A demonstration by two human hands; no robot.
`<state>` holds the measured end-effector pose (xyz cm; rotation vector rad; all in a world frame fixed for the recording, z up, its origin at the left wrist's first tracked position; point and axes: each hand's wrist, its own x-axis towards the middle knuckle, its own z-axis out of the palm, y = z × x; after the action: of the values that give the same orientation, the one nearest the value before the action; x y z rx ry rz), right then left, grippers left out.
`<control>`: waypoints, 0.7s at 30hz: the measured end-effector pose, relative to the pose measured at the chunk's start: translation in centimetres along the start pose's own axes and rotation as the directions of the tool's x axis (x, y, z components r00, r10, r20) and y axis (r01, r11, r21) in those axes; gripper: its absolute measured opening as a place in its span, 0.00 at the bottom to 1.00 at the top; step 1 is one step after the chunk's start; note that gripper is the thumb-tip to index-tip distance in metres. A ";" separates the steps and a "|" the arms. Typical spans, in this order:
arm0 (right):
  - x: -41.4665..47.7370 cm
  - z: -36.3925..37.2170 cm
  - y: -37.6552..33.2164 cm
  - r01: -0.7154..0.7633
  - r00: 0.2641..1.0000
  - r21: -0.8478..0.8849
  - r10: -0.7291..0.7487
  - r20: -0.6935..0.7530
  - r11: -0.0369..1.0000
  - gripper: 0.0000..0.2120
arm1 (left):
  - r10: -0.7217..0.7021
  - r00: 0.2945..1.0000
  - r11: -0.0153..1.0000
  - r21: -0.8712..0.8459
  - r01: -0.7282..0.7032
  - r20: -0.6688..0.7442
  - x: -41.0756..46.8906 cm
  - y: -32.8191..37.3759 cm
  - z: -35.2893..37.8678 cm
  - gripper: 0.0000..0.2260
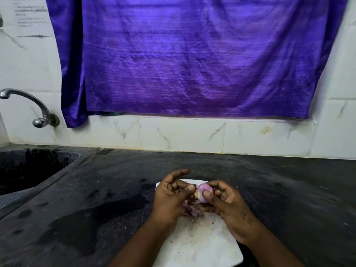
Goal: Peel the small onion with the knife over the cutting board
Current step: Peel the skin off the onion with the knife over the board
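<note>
A small pink-purple onion (204, 191) is held between both hands above the white cutting board (200, 241). My right hand (229, 207) grips it with the thumb on its front and fingers behind. My left hand (171, 197) touches the onion's pale root end with thumb and fingertips, its index finger raised. Loose purple peelings (190, 209) lie on the board beneath the hands. No knife shows in the head view; whether one is hidden in a hand I cannot tell.
The board lies on a dark, wet stone counter (96, 209). A sink (28, 170) with a metal tap (38, 108) is at the left. A purple cloth (192, 54) hangs on the tiled wall behind.
</note>
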<state>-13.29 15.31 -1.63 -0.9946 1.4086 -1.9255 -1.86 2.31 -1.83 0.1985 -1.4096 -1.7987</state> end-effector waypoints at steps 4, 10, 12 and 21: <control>0.0 0.1 -0.1 0.015 1.000 0.048 -0.014 -0.016 0.999 0.16 | -0.056 0.998 0.997 -0.054 0.056 0.003 0.1 -0.3 -0.1 0.16; 0.0 -0.1 -0.2 0.063 0.997 0.026 -0.061 -0.054 0.998 0.16 | 0.027 0.996 0.980 0.196 -0.043 0.086 -0.1 -0.7 -0.1 0.20; 0.0 0.0 -0.2 0.071 0.996 0.013 -0.070 -0.049 0.997 0.16 | 0.031 0.996 0.976 0.210 -0.047 0.081 -0.2 -0.6 -0.1 0.22; 0.3 -0.2 0.0 0.092 0.993 -0.053 -0.096 -0.065 0.994 0.16 | 0.004 0.992 0.989 0.145 -0.022 0.125 -0.5 -0.1 0.1 0.27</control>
<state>-13.62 15.22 -1.62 -1.0452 1.4787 -2.0181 -1.61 2.71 -2.07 0.1546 -1.6292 -1.7236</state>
